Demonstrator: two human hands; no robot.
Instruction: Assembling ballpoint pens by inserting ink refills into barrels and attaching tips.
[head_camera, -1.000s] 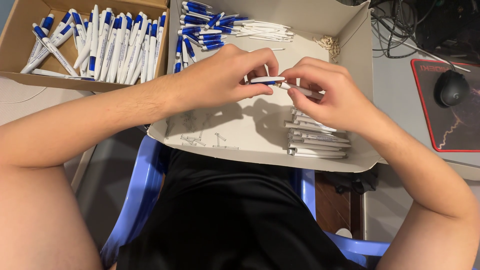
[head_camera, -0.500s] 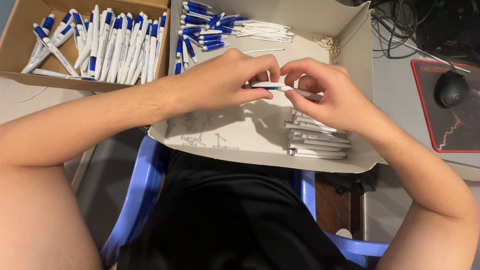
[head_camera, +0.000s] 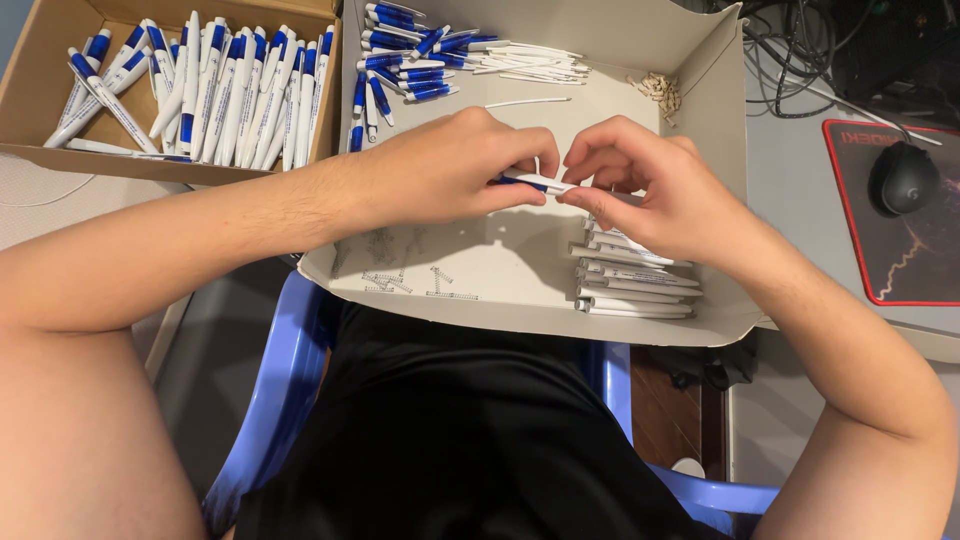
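My left hand (head_camera: 455, 170) and my right hand (head_camera: 650, 190) meet over a flat grey cardboard tray (head_camera: 520, 300). Between their fingertips is a white and blue pen (head_camera: 530, 182), held level; the left fingers grip its blue end and the right fingertips pinch its white end. Below the right hand lies a stack of white pen barrels (head_camera: 630, 280). Loose small metal springs (head_camera: 405, 280) lie on the tray under the left wrist. At the tray's back are blue pen parts (head_camera: 405, 70) and thin white refills (head_camera: 530, 62).
A brown cardboard box (head_camera: 40, 155) at the far left holds several assembled white and blue pens (head_camera: 230, 85). On the right, a black mouse (head_camera: 903, 177) rests on a red-edged pad, with cables behind. A blue plastic chair (head_camera: 280, 390) is under me.
Both hands have drawn slightly closer together around the pen, and more of the pen is now covered by the fingers. Nothing else has moved.
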